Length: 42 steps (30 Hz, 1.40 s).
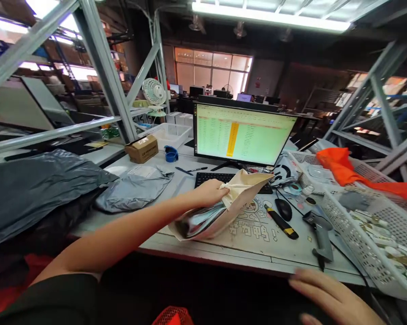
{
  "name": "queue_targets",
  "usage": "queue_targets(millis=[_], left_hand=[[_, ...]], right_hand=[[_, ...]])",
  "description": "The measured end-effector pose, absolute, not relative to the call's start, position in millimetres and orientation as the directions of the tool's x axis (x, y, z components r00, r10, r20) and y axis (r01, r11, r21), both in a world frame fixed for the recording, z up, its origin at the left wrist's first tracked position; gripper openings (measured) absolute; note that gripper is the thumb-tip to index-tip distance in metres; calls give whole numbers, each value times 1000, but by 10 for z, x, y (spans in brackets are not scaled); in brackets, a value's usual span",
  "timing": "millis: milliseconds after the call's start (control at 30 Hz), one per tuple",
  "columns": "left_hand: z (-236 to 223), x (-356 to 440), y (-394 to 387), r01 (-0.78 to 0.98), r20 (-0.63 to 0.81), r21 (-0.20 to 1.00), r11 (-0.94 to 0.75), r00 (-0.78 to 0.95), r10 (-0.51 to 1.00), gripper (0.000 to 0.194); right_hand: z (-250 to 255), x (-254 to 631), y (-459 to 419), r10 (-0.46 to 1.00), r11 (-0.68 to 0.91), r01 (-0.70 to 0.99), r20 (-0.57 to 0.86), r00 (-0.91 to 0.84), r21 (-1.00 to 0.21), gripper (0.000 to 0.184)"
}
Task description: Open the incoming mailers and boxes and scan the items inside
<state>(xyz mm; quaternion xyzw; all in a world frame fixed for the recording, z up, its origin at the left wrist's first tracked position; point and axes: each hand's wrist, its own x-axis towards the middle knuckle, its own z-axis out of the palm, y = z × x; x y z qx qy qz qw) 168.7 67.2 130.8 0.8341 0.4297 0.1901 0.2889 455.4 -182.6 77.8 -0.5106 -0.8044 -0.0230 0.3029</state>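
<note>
My left hand (210,193) is closed on the edge of a beige padded mailer bag (220,207) and holds it open above the desk, so its silvery lining shows at the mouth facing me. My right hand (328,298) hovers low at the desk's near edge, fingers stretched out and holding nothing. It is nearest to a grey barcode scanner (320,234) lying on the desk mat. A black and yellow utility knife (281,222) and a black mouse (284,209) lie just right of the bag.
A monitor (242,135) with a green spreadsheet stands behind a black keyboard (210,178). Grey poly mailers (132,189) pile up at left. White mesh baskets (359,221) with small items and orange cloth (345,169) sit at right. A cardboard box (141,148) and metal racking (102,67) stand behind.
</note>
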Motion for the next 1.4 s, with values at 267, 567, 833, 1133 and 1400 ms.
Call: queue_targets(millis=[267,567,833,1133,1400], left_hand=[[1219,1731,585,411,190,679,-609,702,686,40],[1135,1331,444,289,226,741,-606,742,631,34],[1145,1432,556,128,35,969,-213,778,627,43],[1090,1718,487,-15,6,1000,5,682,731,25],[1122,1749,464,-144,42,987,65,635,771,23]], right_hand=[[783,3484,-258,685,556,795,677,-271,-244,33],[649,3429,-315,649,603,725,734,-203,-332,19],[590,3594,-435,713,511,752,694,-99,-418,23],[851,3584,-356,796,495,607,604,-32,-621,30],[897,3713,-247,941,337,325,313,-125,-883,16]])
